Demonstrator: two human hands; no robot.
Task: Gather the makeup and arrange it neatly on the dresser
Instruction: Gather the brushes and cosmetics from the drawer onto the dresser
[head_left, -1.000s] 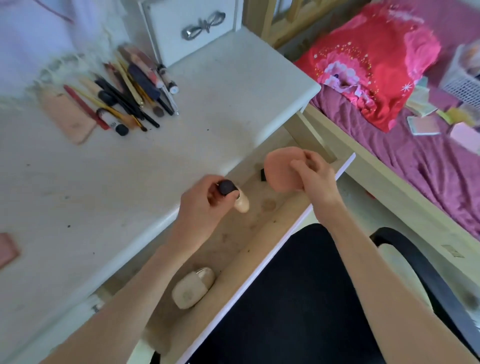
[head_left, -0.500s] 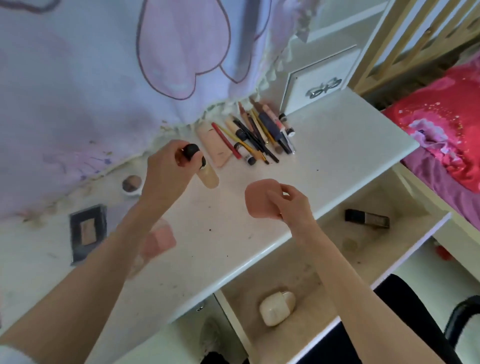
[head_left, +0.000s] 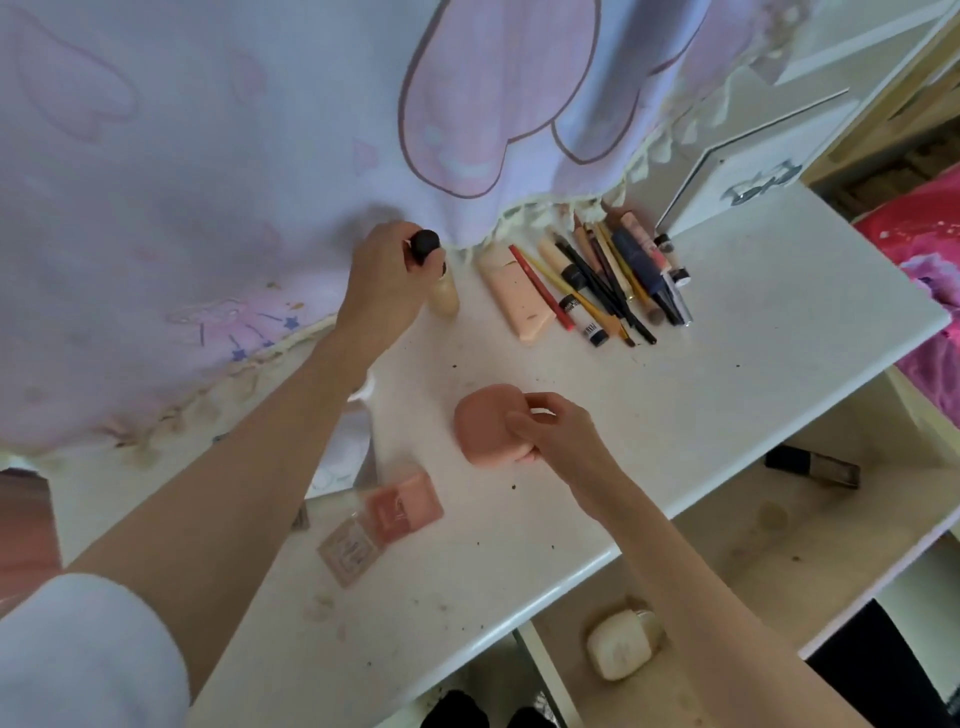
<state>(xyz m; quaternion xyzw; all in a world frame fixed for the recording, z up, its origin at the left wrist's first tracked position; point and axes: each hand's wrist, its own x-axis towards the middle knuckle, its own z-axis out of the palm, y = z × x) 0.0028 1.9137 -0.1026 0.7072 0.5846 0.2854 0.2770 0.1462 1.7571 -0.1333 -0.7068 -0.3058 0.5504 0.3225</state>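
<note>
Foundation bottle (head_left: 442, 296) with a black cap stands at the far side of the white bench (head_left: 727, 374), the left hand (head_left: 384, 291) gripping it, fingers curled round its top. Nearer, the right hand (head_left: 556, 431) pinches a pink round compact (head_left: 483, 423) above the bench. Right of the bottle lies a row of pencils and tubes (head_left: 597, 280). In the open drawer (head_left: 753, 561) sit 2 items.
</note>
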